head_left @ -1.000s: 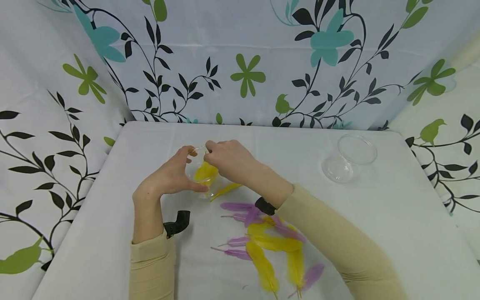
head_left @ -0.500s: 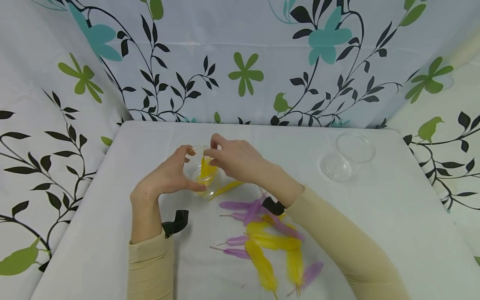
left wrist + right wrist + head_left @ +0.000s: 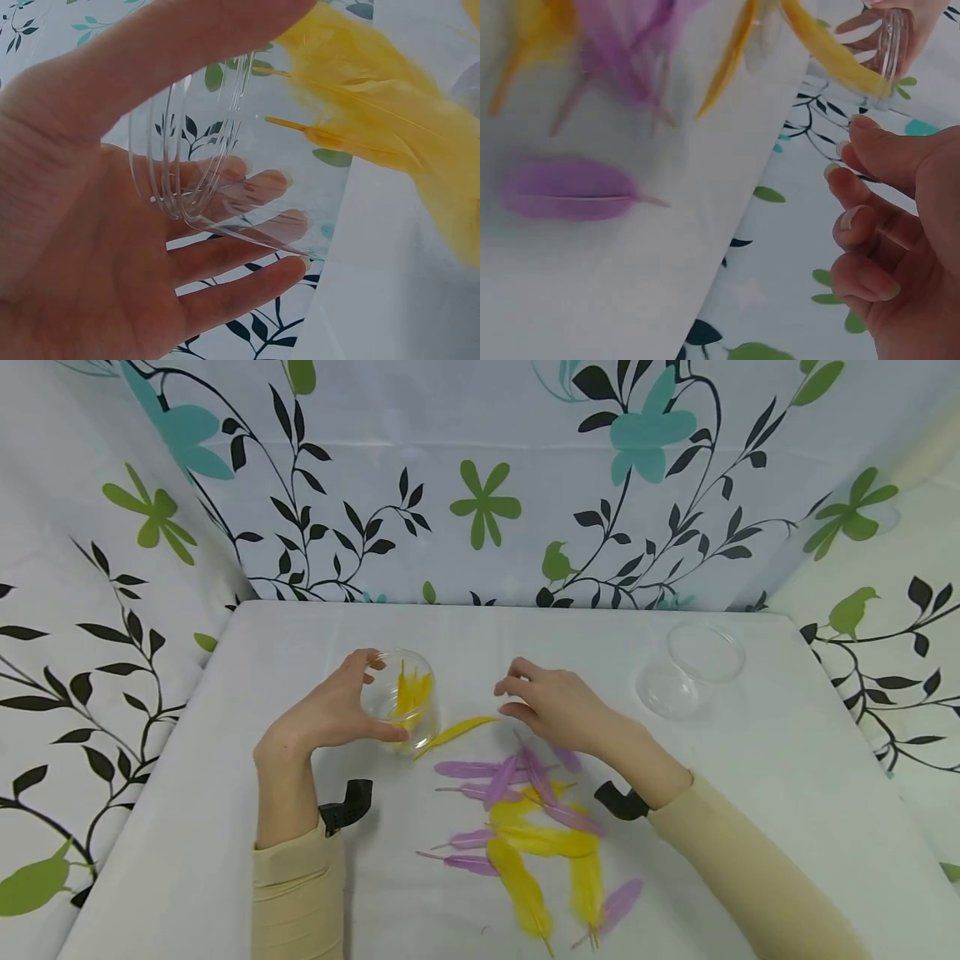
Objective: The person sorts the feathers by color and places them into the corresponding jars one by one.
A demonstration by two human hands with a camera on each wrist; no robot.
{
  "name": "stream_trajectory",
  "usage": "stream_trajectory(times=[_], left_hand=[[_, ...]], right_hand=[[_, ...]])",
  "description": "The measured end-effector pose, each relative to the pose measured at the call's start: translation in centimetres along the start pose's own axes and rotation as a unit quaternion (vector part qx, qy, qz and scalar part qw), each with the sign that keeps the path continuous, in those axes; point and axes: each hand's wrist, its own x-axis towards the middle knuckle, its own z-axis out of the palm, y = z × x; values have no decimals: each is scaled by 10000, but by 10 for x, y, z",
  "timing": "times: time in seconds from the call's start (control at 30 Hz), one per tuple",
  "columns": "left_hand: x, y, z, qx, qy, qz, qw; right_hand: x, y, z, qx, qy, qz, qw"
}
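My left hand holds a clear plastic jar between thumb and fingers, around its rim. Several yellow feathers stand inside it, quills up. In the left wrist view the jar's ridged rim lies between the thumb and the spread fingers, with yellow feathers beyond. A single yellow feather lies on the table just right of the jar. Over the table, to the right of that feather, hangs my right hand, its fingers loosely bent and holding nothing.
Purple feathers and more yellow feathers lie in a loose pile, partly overlapping, at the table's middle front. A second clear container stands at the back right. A patterned cloth hangs behind the white table.
My right hand has let go of a yellow feather in the jar and moved away to the right. The left hand stays on the jar.
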Motion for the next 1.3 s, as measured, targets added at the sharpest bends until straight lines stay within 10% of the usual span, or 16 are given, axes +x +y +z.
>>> stream_trajectory(times=[0.23,0.5,0.8,1.3], left_hand=[[-4,-2,-4,13,7,-47,10000],[-5,-4,-6,38,22,-78,10000],[-4,-4,-4,-80,-21,-82,9999],[0,0,0,-25,-35,-11,10000]], right_hand=[[-59,15,19,209,-603,546,9965],[-97,23,40,551,-678,260,9958],[-98,26,41,568,-377,116,9976],[-72,12,-26,189,-74,-242,9995]])
